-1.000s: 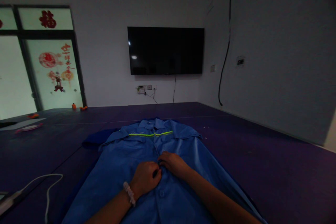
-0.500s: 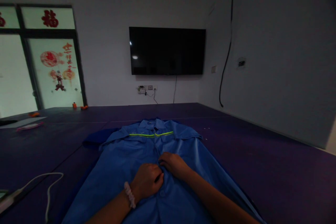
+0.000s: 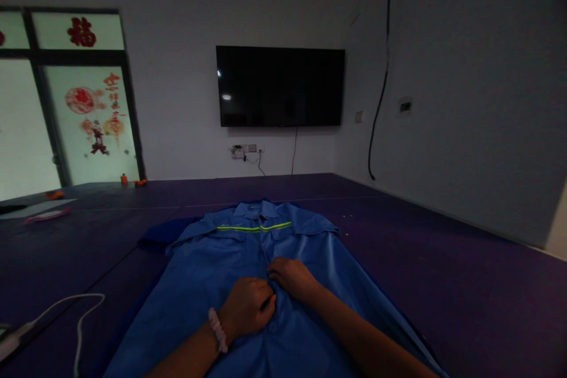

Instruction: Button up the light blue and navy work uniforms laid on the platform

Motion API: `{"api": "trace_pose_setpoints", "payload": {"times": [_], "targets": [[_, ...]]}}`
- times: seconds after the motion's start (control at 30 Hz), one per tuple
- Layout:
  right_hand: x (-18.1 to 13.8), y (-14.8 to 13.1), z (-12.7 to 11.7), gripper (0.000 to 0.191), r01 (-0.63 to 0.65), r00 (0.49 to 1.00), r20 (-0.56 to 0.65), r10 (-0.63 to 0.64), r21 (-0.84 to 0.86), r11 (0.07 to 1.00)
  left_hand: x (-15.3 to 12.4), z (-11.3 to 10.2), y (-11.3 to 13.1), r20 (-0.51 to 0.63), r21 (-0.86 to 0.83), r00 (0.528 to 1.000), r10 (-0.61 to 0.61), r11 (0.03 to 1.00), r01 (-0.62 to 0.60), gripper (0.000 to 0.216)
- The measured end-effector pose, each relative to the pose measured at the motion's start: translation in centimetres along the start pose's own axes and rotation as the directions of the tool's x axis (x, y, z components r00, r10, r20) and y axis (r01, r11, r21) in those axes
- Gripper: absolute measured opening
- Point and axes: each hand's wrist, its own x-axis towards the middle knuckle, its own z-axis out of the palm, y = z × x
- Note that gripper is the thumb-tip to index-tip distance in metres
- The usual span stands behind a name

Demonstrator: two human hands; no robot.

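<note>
A blue short-sleeved work shirt (image 3: 208,295) lies spread front side up, its collar at the far end and a yellow-green stripe across the chest. My left hand (image 3: 251,305), with a pink scrunchie (image 3: 217,329) on the wrist, is closed on the shirt's front placket. Just beyond it to the right, my right hand (image 3: 293,276) pinches the same front edge with curled fingers. The fingertips of both hands nearly meet, and the bit of cloth between them is mostly hidden. A button shows faintly below my left hand.
Darker blue cloth (image 3: 163,233) shows under the shirt's left side. The shirt rests on a dark purple surface (image 3: 443,283). A white cable (image 3: 80,322) lies at the lower left. Small orange things (image 3: 55,195) and a pink-edged item (image 3: 48,215) sit far left.
Both hands stay at the same spot on the placket, with almost no movement. The view has shifted very slightly.
</note>
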Motion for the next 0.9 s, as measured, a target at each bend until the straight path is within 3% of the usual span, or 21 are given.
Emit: {"api": "trace_pose_setpoints", "payload": {"times": [0.07, 0.13, 0.23, 0.3, 0.9], "targets": [[0.1, 0.1, 0.1, 0.022, -0.008, 1.000, 0.010, 0.008, -0.009, 1.000, 0.1, 0.0, 0.0, -0.003, -0.041, 0.999, -0.033, 0.999, 0.033, 0.025], [0.2, 0.1, 0.1, 0.022, -0.011, 1.000, 0.018, 0.011, -0.014, 1.000, 0.4, -0.1, -0.1, -0.018, -0.095, 0.989, -0.145, 0.985, 0.143, 0.026], [0.2, -0.1, -0.1, 0.023, -0.011, 1.000, 0.019, 0.011, -0.009, 1.000, 0.9, -0.4, -0.5, -0.019, -0.190, 0.916, -0.400, 0.901, 0.389, 0.028], [0.1, -0.3, -0.3, 0.024, -0.016, 1.000, 0.020, 0.016, -0.006, 1.000, 1.1, -0.4, -0.8, -0.005, -0.248, 0.868, -0.497, 0.841, 0.480, 0.027], [0.1, -0.5, -0.3, 0.026, -0.016, 1.000, 0.008, 0.016, 0.028, 0.999, 1.1, 0.1, -1.1, 0.023, -0.259, 0.828, -0.560, 0.797, 0.546, 0.018]]}}
